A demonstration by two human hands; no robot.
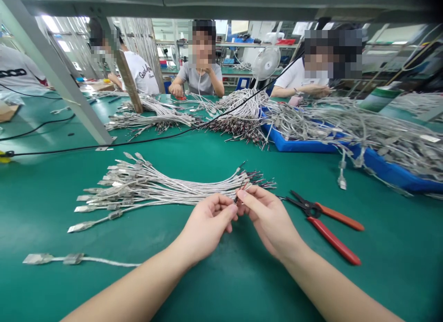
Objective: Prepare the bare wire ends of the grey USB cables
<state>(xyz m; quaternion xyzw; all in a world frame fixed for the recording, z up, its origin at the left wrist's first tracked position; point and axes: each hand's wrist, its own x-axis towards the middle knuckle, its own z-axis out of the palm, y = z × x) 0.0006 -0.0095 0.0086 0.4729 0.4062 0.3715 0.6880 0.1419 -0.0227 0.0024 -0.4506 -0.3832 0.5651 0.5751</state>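
Note:
A fanned bundle of grey cables with metal plugs at their left ends lies on the green mat. Its stripped wire ends point right. My left hand and my right hand meet at those ends, both pinching the thin wires of one cable between fingertips. Red-handled pliers lie open on the mat just right of my right hand. One single cable lies apart at the near left.
Blue trays heaped with grey cables stand at the right and back. More cable bundles lie further back. A slanted metal post and a black cord cross the left. Three people sit across the table; a small fan stands there.

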